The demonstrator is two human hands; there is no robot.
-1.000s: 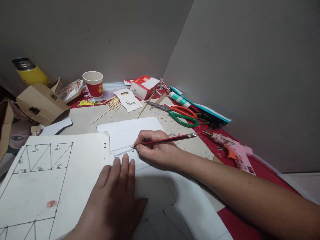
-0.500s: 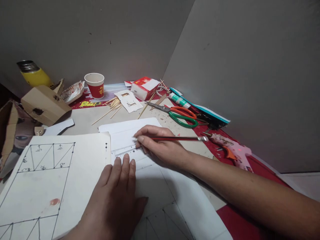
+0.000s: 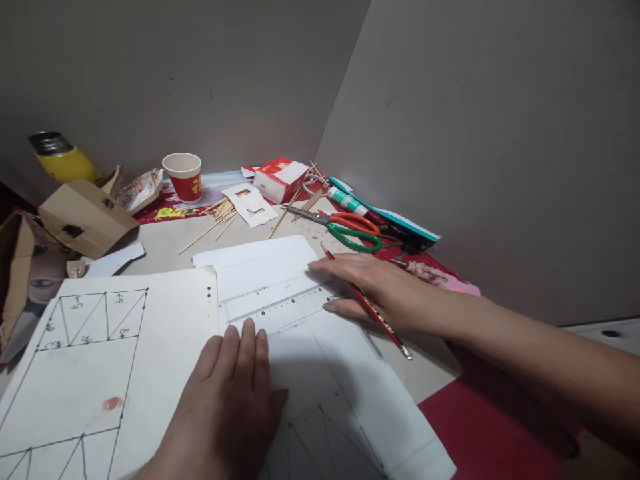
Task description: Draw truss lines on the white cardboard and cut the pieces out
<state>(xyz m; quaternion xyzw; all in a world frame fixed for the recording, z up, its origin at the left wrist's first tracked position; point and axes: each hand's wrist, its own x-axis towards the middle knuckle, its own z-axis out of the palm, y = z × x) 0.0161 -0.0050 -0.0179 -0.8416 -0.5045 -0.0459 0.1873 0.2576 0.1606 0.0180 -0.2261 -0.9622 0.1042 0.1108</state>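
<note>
My left hand point(image 3: 230, 400) lies flat, fingers together, on a white sheet point(image 3: 345, 407) with its fingertips at the near edge of a clear ruler point(image 3: 275, 305). My right hand point(image 3: 373, 287) rests at the ruler's right end with fingers stretched toward it. A red pencil point(image 3: 385, 327) is tucked under that hand, its tip pointing away and its metal end toward me. A second sheet with drawn black lines and numbers point(image 3: 100, 360) lies to the left, overlapping the white sheet.
Orange and green scissors point(image 3: 353, 230), a glue tube point(image 3: 347, 200), a red-white box point(image 3: 280, 177), wooden sticks point(image 3: 220, 215), a red paper cup point(image 3: 184, 177), a cardboard box point(image 3: 83, 215), a yellow flask point(image 3: 63, 160) and a pink glue gun point(image 3: 440, 277) crowd the back. Grey walls close in behind and right.
My right hand stopped marking along the ruler, slid right and flattened; the pencil swung from pointing at the ruler to lying under the hand. My left hand stayed put.
</note>
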